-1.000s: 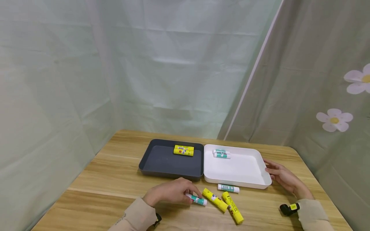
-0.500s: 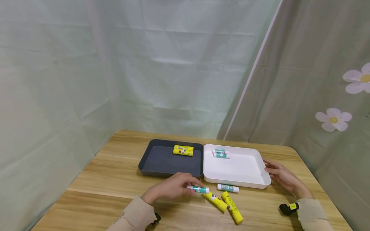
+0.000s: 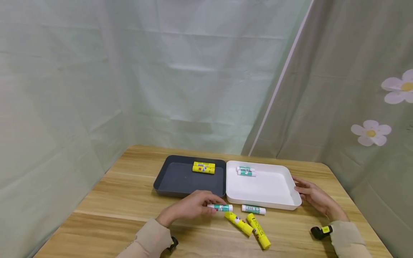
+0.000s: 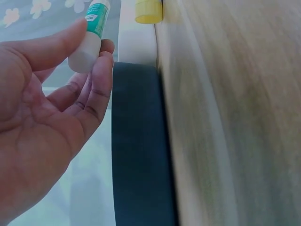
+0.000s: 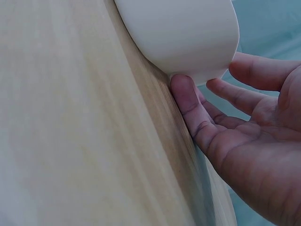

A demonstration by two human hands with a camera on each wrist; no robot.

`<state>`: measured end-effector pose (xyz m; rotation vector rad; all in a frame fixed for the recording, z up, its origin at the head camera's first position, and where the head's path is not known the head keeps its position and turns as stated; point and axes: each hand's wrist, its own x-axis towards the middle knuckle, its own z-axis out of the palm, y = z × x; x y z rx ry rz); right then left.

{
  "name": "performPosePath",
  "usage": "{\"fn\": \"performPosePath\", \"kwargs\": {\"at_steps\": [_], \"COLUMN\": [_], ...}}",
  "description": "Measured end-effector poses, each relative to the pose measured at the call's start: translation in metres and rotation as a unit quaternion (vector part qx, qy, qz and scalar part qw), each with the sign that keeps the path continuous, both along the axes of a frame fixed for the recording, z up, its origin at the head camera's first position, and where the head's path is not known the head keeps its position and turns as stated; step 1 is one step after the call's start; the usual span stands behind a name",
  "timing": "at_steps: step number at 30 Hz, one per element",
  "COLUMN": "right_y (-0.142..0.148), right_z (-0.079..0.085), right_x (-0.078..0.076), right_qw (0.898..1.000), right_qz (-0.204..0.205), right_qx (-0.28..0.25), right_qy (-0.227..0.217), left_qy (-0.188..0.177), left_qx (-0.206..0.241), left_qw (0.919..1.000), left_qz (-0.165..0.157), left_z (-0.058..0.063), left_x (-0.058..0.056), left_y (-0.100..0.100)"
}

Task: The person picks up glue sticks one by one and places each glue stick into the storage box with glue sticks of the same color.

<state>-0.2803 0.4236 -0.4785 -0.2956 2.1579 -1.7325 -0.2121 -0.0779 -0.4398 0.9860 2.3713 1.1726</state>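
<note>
My left hand (image 3: 194, 205) pinches a white-and-green glue stick (image 3: 222, 208) between thumb and fingers, raised off the table in front of the trays. In the left wrist view that glue stick (image 4: 96, 21) points away from the palm. My right hand (image 3: 314, 196) touches the right end of the white tray (image 3: 264, 202); in the right wrist view its fairly straight fingers (image 5: 186, 92) rest against the tray's outer wall (image 5: 188, 37). Another white-and-green glue stick (image 3: 253, 209) lies before the white tray. Two yellow glue sticks (image 3: 238, 223) (image 3: 259, 231) lie slanted nearby.
A dark grey tray (image 3: 187, 195) stands left of the white one, side by side, with two yellow glue sticks (image 3: 204, 167) inside. Two white-and-green glue sticks (image 3: 246, 171) lie in the white tray. A curtain (image 3: 193, 89) hangs behind the wooden table (image 3: 106, 211).
My left hand has lifted the white-and-green glue stick off the table and moved it slightly forward, levelling it. The right hand stays at the white tray's end.
</note>
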Motion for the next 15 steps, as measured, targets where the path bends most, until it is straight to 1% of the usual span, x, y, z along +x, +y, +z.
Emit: {"fn": "performPosePath", "kwargs": {"at_steps": [5, 7, 11, 15], "right_y": [0.002, 0.002, 0.002, 0.001], "right_z": [-0.001, -0.002, -0.001, 0.000], "right_x": [0.001, 0.001, 0.001, 0.002], "right_qw": [1.000, 1.000, 1.000, 1.000], "right_qz": [0.014, 0.016, 0.015, 0.010], "right_qx": [-0.012, -0.013, -0.014, -0.014], "right_qy": [0.003, 0.003, 0.004, 0.004], "left_qy": [0.009, 0.020, 0.036, 0.050], "left_qx": [0.001, -0.003, -0.002, -0.003], "left_qw": [0.9999, 0.9998, 0.9994, 0.9987], "left_qz": [0.009, 0.005, -0.001, -0.004], "left_z": [0.004, 0.006, 0.016, 0.028], "left_x": [-0.003, -0.006, -0.015, -0.027], "left_y": [0.002, 0.003, 0.006, 0.011]}}
